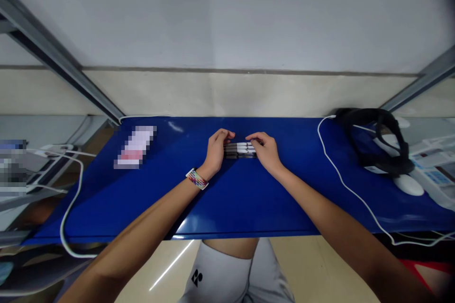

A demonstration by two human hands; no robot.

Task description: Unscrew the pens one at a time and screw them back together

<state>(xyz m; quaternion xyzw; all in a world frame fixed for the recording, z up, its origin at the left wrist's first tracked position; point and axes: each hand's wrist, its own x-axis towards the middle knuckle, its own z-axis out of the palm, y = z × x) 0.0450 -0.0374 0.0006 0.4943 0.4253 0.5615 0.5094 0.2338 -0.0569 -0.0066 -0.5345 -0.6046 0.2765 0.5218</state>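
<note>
Fingers [225, 133] of left hand [214, 153] and right hand [266, 151] curl at opposite ends of the slim white-and-dark sticks [243, 148], can't tell if gripping or just touching. Sticks lie side by side on the blue surface [245, 199], between both hands. Pixelated item [137, 147] off to the left, black headset [405, 157] and white cable [350, 192] to the right, well apart from sticks.
</note>
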